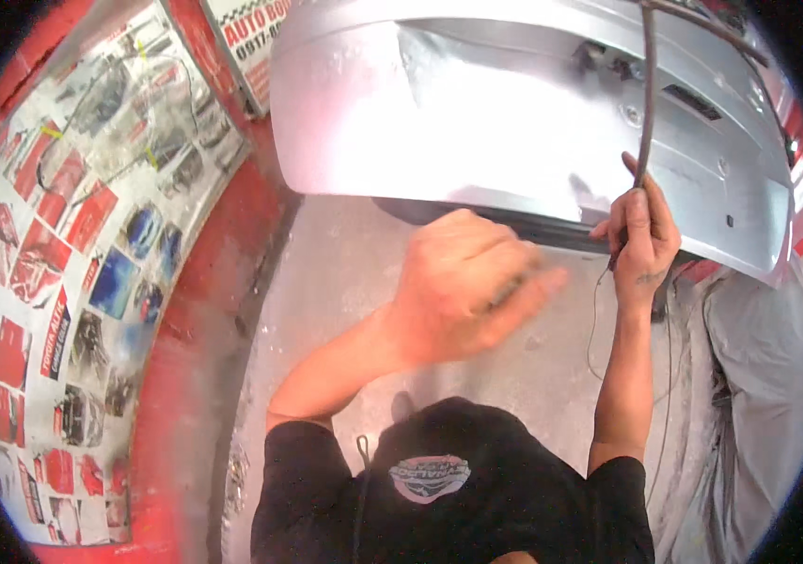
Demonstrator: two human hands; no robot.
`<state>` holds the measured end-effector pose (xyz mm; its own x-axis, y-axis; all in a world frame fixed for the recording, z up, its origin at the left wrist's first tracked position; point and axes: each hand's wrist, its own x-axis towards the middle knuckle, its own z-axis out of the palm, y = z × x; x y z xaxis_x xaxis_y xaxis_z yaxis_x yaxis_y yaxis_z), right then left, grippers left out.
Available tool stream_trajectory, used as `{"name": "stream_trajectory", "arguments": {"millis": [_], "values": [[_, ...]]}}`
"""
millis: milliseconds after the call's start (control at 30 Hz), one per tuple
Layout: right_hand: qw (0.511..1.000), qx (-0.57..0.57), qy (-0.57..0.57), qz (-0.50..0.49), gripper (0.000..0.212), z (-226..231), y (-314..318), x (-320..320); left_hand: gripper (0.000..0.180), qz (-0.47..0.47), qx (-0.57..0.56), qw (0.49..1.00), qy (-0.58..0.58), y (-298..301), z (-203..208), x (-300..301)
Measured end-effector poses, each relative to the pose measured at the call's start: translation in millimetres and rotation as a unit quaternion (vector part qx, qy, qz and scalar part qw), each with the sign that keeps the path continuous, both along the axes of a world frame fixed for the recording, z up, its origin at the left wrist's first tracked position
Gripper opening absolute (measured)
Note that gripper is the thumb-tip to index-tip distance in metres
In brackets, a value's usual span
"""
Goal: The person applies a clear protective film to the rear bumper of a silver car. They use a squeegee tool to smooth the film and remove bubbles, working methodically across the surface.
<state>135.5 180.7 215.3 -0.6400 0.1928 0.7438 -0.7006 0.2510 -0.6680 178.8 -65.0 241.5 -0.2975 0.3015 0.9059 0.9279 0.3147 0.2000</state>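
A silver car trunk lid [514, 113] hangs in front of me, with cut-outs and a slot on its right half. In my right hand [644, 230] is a long, thin dark rod [649, 94], running upward across the panel. The fingers wrap round it, and one finger points up beside it. My left hand [472, 282] is raised over the floor, below the panel's lower edge and apart from it. Motion smears its curled fingers, so whether they hold anything is hidden. A thin wire [593, 329] dangles just below my right hand.
On the left, a red wall [199, 254] carries a large board of car photos [63, 282]. Grey sheeting [763, 357] drapes at the right. Another dark bar [716, 30] crosses the top right. Underfoot is a pale, stained floor [336, 254].
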Motion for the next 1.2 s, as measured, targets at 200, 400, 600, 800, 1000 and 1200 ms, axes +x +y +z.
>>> {"name": "stream_trajectory", "arguments": {"millis": [200, 400, 600, 800, 1000, 1200], "values": [[1.000, -0.012, -0.006, 0.008, 0.039, 2, -2, 2, 0.041, 0.171, 0.000, 0.984, 0.046, -23, -33, -41], [1.000, -0.029, -0.001, 0.011, 0.038, -1, -3, 2, 0.068, 0.280, -0.145, 0.949, -0.014, -40, -54, -71], [0.999, -0.034, -0.005, 0.001, 0.040, -1, -3, 4, 0.070, 0.326, -0.163, 0.931, -0.024, -67, -22, -105], [0.998, -0.055, -0.008, 0.007, 0.041, -4, -3, 3, 0.070, 0.359, -0.116, 0.924, -0.062, -115, 3, -156], [0.999, -0.049, -0.006, -0.007, 0.042, -3, -3, 7, 0.070, 0.375, -0.077, 0.920, -0.084, -148, 4, -177], [0.997, -0.064, 0.000, -0.045, 0.040, 0, -12, 6, 0.072, 0.367, -0.107, 0.923, -0.055, -141, -8, -162]]}}
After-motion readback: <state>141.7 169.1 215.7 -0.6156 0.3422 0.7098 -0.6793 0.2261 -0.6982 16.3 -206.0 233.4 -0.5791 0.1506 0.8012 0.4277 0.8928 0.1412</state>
